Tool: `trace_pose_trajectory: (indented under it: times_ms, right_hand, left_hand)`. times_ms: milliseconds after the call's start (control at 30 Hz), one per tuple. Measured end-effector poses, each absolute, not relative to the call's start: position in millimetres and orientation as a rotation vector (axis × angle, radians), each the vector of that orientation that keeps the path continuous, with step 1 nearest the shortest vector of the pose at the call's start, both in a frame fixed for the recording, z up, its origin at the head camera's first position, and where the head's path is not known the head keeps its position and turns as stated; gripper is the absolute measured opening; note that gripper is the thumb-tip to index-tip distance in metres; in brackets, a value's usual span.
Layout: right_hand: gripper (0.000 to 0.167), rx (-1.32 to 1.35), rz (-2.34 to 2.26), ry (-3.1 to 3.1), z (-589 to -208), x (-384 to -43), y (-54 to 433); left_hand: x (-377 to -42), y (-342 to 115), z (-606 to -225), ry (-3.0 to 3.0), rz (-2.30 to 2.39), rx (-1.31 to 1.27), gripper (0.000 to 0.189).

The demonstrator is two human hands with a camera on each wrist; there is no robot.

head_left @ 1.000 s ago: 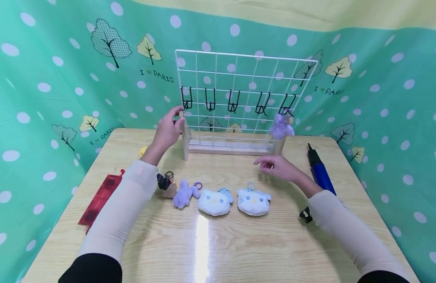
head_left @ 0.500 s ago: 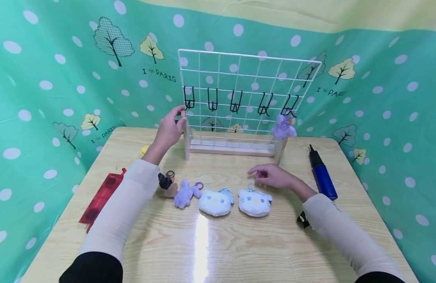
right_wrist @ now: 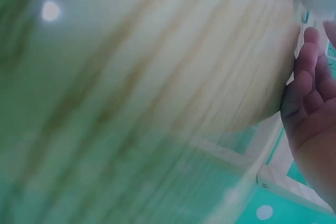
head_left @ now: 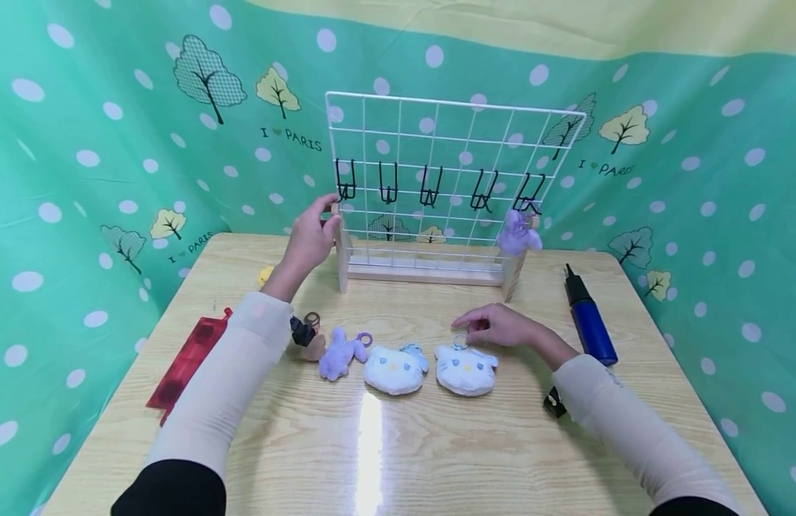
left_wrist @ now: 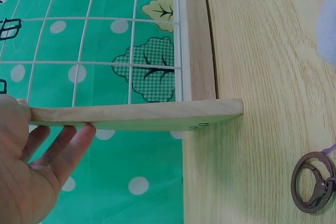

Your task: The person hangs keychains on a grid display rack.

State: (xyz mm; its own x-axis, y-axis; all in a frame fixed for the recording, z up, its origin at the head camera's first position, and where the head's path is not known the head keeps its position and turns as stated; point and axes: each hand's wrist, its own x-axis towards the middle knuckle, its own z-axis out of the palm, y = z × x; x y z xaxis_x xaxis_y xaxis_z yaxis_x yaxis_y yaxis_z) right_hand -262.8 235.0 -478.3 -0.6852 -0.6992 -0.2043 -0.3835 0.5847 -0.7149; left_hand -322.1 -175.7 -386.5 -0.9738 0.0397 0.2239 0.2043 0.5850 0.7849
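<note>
My left hand [head_left: 310,233] holds the wooden side post [left_wrist: 131,113] of a white wire grid rack [head_left: 424,268], thumb on one face and fingers on the other. Black hooks [head_left: 430,188] line the grid, and a purple plush keychain [head_left: 518,233] hangs at its right end. Low over the table, my right hand [head_left: 498,325] has its fingertips by the blue ring [head_left: 460,342] of a white cat-face plush keychain [head_left: 465,373]; whether they touch is unclear. To its left lie a second white cat-face plush keychain [head_left: 394,371] and a purple plush keychain [head_left: 336,355].
A brown ring [head_left: 312,319] with a partly hidden pinkish item lies beneath the left forearm. A red strip [head_left: 188,360] is at the left, and something yellow [head_left: 265,275] sits behind that wrist. A blue bottle with black nozzle [head_left: 590,322] lies at the right.
My right hand has moved left and down toward the right white plush keychain's ring. My left hand stays on the rack's side post. The view has shifted slightly.
</note>
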Motion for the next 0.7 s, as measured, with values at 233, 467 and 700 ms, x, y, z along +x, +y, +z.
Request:
trace_pose_trajectory:
  times_ms: [233,467,700]
  right_hand:
    - [0.035,-0.874,-0.907,2.318,-482.3,-261.9,237.2]
    - [0.033,-0.933,-0.879,2.321,-484.0,-261.5,235.2]
    - [0.03,-0.915,-0.83,2.363,-481.6,-258.3,232.1]
  left_hand:
    - [-322.7,-177.3,-388.2,-2.634,-1.312,-0.207,0.05]
    - [-320.9,-177.1,-387.2,-2.628,-1.324,-0.212,0.05]
    - [-319.4,-175.8,-386.5,-2.625,-1.355,-0.207,0.051]
